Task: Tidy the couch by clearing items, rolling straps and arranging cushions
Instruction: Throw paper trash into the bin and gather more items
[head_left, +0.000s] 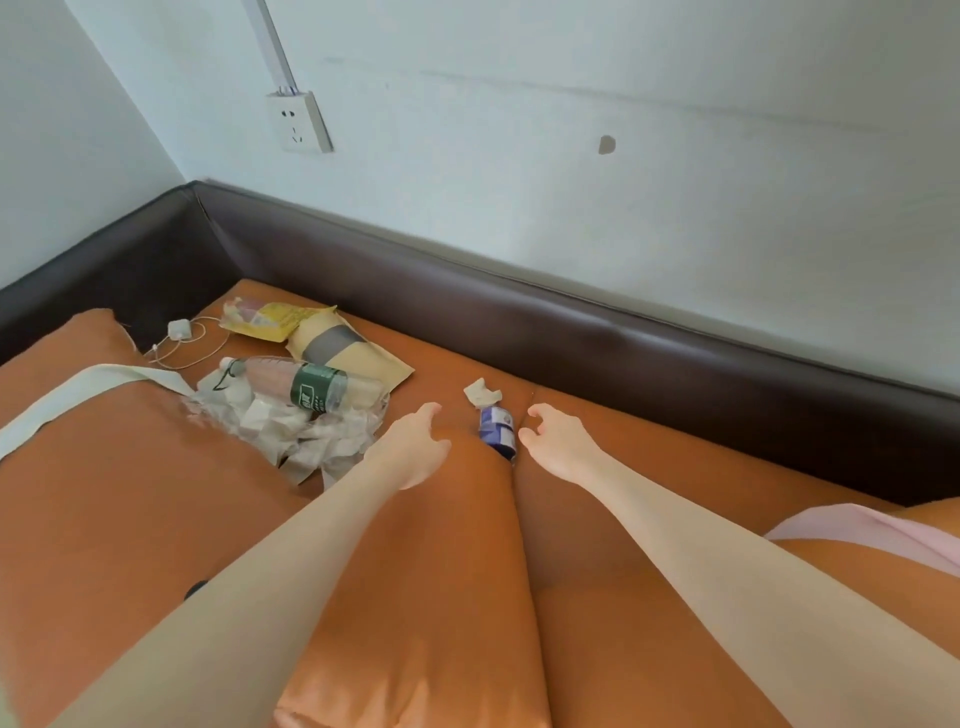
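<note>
Two bare hands are stretched out over an orange couch seat (675, 467), and nothing is held in either. The left hand (410, 449) is seen with fingers loosely extended, hovering above the orange cushion (156, 493) edge. The right hand (558, 441) is seen with fingers slightly curled but released, thumb pointing toward the left.

Between the two hands, just beyond the fingertips, a small blue-and-white wrapper (497, 431) is lodged in the seam where the seat sections meet, with a torn scrap of white paper (482, 392) just behind it. The wrapper lies nearer the right hand's thumb than the left hand; neither hand is touching it.

To the left of the left hand a pile of crumpled clear plastic and tissue (291, 426) is spread, with a plastic bottle (301, 384) bearing a green label laid on its side over it. Behind the bottle lie a tan padded envelope (353, 353) and a yellow snack packet (270, 317). A white charger and cable (179, 332) rest near the dark brown backrest (519, 312) corner. A white strap (78, 395) crosses the cushion at left, and pink cloth (883, 530) is visible at right.
</note>
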